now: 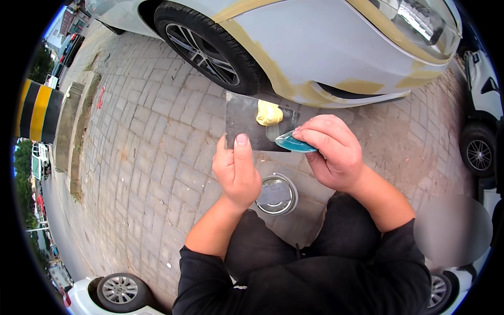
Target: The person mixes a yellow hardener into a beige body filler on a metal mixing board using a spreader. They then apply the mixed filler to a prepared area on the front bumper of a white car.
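My left hand (237, 170) grips the lower left edge of a flat dark mixing board (242, 113), its thumb laid on top. A lump of pale yellow putty (269, 113) sits on the board's upper right part. Below the lump is a thin greyish smear (272, 132). Between the fingers and thumb of my right hand (336, 152) is a teal putty spreader (296, 143), tilted, its tip by the smear at the board's lower right. Beneath the board, a round metal tin (276, 195) stands on the ground between my knees.
Ahead is a car's pale bumper (325, 52) with yellow filler patches, beside its front wheel (202, 47). Brick paving (142, 157) lies underfoot. A kerb (79, 131) and a black-and-yellow striped post (39, 110) are at left. Other cars stand behind me and at right, one showing its wheel (479, 152).
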Demonstrator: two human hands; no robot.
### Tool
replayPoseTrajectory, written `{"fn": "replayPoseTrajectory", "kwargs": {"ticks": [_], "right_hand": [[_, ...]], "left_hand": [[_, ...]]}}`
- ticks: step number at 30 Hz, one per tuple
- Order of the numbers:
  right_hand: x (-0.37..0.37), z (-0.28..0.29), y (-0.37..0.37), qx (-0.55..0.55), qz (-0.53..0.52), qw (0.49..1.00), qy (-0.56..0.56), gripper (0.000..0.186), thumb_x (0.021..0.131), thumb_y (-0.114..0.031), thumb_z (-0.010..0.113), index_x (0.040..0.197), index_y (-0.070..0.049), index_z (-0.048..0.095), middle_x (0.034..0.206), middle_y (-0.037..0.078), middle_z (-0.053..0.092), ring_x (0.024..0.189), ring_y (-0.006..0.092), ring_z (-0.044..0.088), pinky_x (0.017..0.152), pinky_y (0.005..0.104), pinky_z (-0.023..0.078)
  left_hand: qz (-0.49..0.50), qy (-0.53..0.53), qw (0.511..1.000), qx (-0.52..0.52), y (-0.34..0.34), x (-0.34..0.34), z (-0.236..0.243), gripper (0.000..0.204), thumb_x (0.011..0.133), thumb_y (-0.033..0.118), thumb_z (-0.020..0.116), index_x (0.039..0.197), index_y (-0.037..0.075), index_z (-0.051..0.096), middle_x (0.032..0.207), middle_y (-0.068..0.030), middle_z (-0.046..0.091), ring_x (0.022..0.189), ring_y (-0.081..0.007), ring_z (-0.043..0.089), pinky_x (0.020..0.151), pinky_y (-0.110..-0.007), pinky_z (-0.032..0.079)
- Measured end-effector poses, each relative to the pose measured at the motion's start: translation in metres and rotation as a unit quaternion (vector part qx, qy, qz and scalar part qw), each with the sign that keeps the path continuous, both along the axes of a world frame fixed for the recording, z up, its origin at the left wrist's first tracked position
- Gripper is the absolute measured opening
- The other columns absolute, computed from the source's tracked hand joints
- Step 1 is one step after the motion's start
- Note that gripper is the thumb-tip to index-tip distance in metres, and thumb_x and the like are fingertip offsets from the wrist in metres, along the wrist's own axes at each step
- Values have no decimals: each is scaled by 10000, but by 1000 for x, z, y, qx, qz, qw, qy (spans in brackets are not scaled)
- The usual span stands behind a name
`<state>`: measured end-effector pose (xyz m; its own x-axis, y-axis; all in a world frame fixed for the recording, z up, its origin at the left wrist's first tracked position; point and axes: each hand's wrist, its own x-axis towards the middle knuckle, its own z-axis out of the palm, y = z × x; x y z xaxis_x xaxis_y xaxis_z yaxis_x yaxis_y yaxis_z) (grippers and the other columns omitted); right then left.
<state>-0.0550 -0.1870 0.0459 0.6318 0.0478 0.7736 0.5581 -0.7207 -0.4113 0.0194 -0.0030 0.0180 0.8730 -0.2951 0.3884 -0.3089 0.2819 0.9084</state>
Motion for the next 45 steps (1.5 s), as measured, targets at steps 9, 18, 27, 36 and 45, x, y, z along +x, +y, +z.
{"fn": "replayPoseTrajectory", "kwargs": {"ticks": [9,18,27,36,45], "right_hand": [[-3,0,-3,-74,-42,996,-15,395,601,105,655,991,41,652,955,151,647,817,320,635,725,403,532],[-3,-7,2,-93,0,995,37,354,641,52,650,994,18,642,968,122,631,865,312,614,740,398,524],[-52,6,-71,232,34,944,231,188,898,-46,657,1082,-16,633,985,72,654,942,203,631,800,347,522],[-110,-53,-230,561,-233,787,-107,245,974,-94,620,1195,12,622,1050,38,694,917,90,638,825,269,535],[-89,-58,-342,480,-377,779,-145,251,954,-111,642,1172,12,666,984,26,705,853,75,622,760,242,515]], "left_hand": [[0,8,1000,8,-7,-12,4,167,1020,123,489,903,17,543,726,57,468,652,-15,347,576,-204,270],[7,27,997,65,7,-18,12,172,1019,119,491,882,22,528,741,46,472,672,-19,352,587,-207,277],[61,99,988,-102,21,31,-3,287,1022,203,486,1159,-47,525,1135,-144,620,1039,-200,604,910,-340,479],[43,127,991,-15,18,36,-45,268,1020,206,499,1162,-18,533,1080,-94,625,954,-142,595,828,-305,469],[21,143,989,22,20,42,-66,280,1014,199,509,1190,-19,528,1132,-119,627,1017,-174,615,857,-321,499]]}}
